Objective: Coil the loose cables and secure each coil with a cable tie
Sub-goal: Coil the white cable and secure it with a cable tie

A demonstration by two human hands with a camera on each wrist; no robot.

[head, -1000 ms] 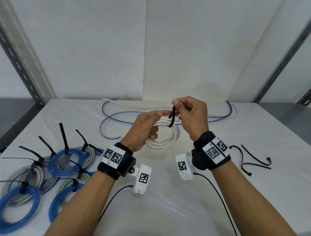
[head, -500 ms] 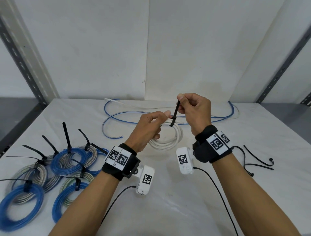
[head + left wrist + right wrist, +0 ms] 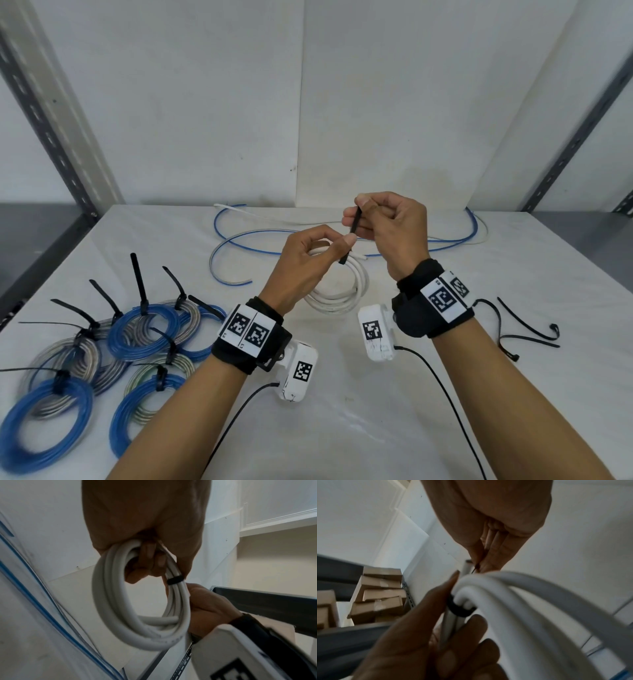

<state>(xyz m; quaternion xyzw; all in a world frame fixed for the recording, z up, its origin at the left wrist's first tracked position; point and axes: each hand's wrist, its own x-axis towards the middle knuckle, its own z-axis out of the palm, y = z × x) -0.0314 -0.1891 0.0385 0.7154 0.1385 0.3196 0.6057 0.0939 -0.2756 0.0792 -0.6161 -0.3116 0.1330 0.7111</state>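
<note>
Left hand: my left hand (image 3: pixel 305 260) curls round the white cable coil (image 3: pixel 337 291), thumb tip beside the black cable tie (image 3: pixel 350 236), holding it above the table (image 3: pixel 359 428).
Right hand: my right hand (image 3: pixel 390 226) pinches the tie's free tail, just above the left thumb.
Tie: its loop (image 3: pixel 175 581) circles the coil strands directly below my left fingers (image 3: pixel 147 561).
Loose cables: blue and white lengths (image 3: pixel 342 236) lie beyond my grip.
Finished coils: the tied bundles (image 3: pixel 102 349) sit well left of my left hand.
Spare ties: the spares (image 3: pixel 524 329) lie right of my right wrist.
</note>
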